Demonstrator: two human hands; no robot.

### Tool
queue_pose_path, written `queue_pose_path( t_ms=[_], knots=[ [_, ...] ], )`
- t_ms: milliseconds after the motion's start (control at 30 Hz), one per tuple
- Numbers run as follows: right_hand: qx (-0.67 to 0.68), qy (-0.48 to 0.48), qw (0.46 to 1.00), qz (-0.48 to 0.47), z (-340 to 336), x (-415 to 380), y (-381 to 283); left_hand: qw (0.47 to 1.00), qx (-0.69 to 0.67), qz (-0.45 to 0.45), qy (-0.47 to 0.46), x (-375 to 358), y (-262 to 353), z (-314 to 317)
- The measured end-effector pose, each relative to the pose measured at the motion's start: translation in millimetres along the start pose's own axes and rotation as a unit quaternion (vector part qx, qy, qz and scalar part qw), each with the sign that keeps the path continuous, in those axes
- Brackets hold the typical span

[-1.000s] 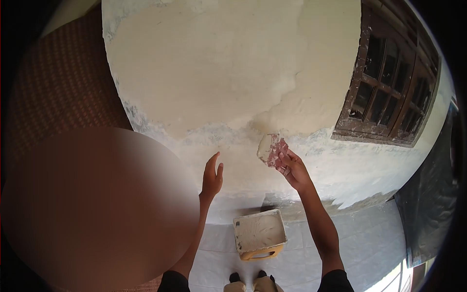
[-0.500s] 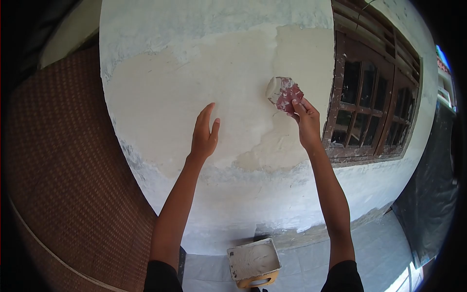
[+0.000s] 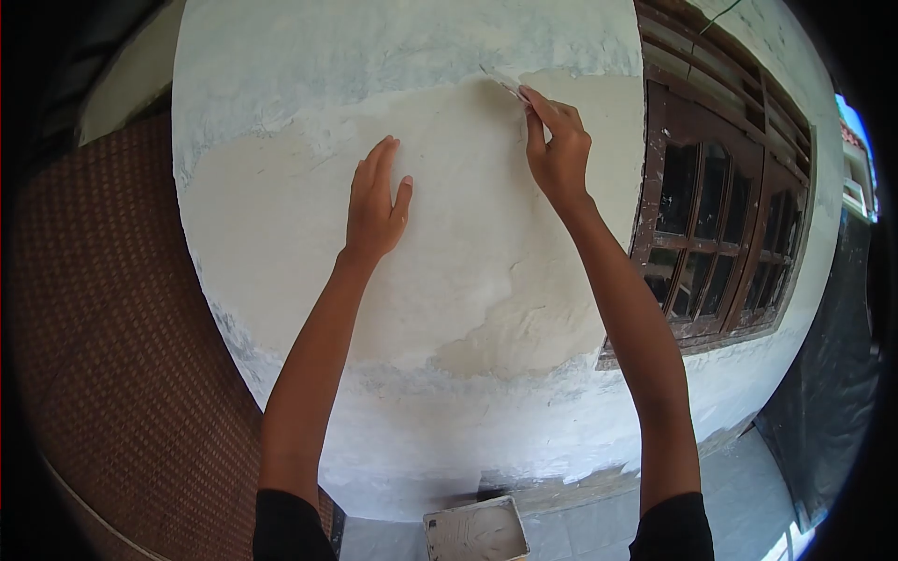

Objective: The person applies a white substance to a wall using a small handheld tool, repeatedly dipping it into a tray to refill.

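Both arms were raised and stretched forward toward the wall (image 3: pixel 309 280). The left hand (image 3: pixel 374 206) lay open against the wall, fingers straight and close together, pointing up, thumb slightly apart. The right hand (image 3: pixel 557 145) reached higher on the wall than the left, fingers pinched together with the forefinger extended upward, wrist bent slightly, forearm angled down to the right.

**Cream, pale blue and brown**

The wall (image 3: pixel 440 271) shows cream plaster bordered by mottled pale blue-white. The window frame (image 3: pixel 720 187) is dark brown, flecked white. A woven mat (image 3: pixel 112 355) is reddish-brown, in a fine checked weave. The tub (image 3: pixel 474 531) is whitish.
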State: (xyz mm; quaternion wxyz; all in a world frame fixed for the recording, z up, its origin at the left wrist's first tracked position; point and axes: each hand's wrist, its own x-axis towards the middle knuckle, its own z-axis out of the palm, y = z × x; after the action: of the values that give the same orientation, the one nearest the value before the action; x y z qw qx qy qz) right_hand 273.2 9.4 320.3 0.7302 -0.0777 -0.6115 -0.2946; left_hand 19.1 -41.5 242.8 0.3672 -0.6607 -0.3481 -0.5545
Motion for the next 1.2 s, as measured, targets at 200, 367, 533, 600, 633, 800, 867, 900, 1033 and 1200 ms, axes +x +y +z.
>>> queue_pose_path(
  t_ms=[200, 367, 533, 600, 633, 800, 867, 900, 1033, 1200],
  knots=[
    [-0.108, -0.009, 0.990, -0.088, 22.1, -1.2, 1.5, 0.999, 0.019, 0.028, 0.024, 11.1, -18.7, 4.1],
    [-0.252, -0.043, 0.955, -0.149, 31.0, -8.2, -5.8, 0.998, 0.026, 0.057, 0.003, 9.9, -34.3, 3.5],
    [-0.374, -0.164, 0.908, -0.095, 40.2, -5.6, -22.8, 0.995, 0.013, 0.098, 0.006, 7.0, -48.5, 4.7],
    [-0.368, -0.202, 0.905, -0.076, 42.9, 0.1, -26.5, 0.995, 0.007, 0.100, 0.007, 5.8, -50.0, 5.7],
    [-0.372, -0.206, 0.902, -0.075, 44.0, 2.5, -26.5, 0.995, 0.007, 0.102, 0.010, 5.7, -50.3, 5.9],
    [-0.391, -0.316, 0.864, -0.036, 41.8, 18.0, -38.6, 0.994, 0.017, 0.107, 0.020, 5.1, -50.9, 8.1],
    [-0.386, -0.320, 0.864, -0.047, 39.7, 20.1, -38.6, 0.993, 0.022, 0.110, 0.025, 4.9, -51.5, 7.9],
    [-0.378, -0.323, 0.866, -0.057, 38.3, 21.1, -37.7, 0.994, 0.025, 0.108, 0.023, 4.7, -51.6, 7.8],
    [-0.373, -0.357, 0.854, -0.059, 32.0, 23.9, -36.4, 0.993, 0.037, 0.110, 0.023, 4.4, -51.0, 8.0],
    [-0.345, -0.396, 0.848, -0.074, 24.2, 20.8, -34.5, 0.993, 0.046, 0.106, 0.023, 4.1, -50.9, 10.0]
  ],
)
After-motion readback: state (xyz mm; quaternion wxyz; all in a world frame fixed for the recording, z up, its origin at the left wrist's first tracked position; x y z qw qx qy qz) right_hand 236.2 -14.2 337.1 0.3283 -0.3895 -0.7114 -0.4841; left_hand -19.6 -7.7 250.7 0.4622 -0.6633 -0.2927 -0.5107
